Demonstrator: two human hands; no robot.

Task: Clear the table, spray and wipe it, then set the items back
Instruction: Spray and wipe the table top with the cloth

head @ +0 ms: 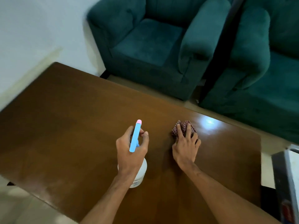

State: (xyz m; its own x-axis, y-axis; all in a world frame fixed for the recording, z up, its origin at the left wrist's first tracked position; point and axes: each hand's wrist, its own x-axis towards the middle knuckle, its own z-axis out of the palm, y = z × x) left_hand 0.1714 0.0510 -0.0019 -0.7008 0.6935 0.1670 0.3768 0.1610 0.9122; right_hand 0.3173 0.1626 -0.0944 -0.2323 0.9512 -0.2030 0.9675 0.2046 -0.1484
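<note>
A brown wooden table [68, 126] fills the middle of the view. My left hand [129, 152] grips the neck of a white spray bottle [140, 173] with a light-blue head and pink nozzle [139, 121], held above the table's middle and pointing away from me. To its right, my right hand [186, 147] presses a crumpled red checked cloth [184, 125] flat onto the tabletop, fingers spread over it. A bright light reflection shines on the table just right of the cloth.
Two dark green armchairs [153, 46] [267, 70] stand beyond the table's far edge, a dark gap between them. A white wall [32, 29] is at the left. A dark box-like object [286, 183] sits beside the table's right end.
</note>
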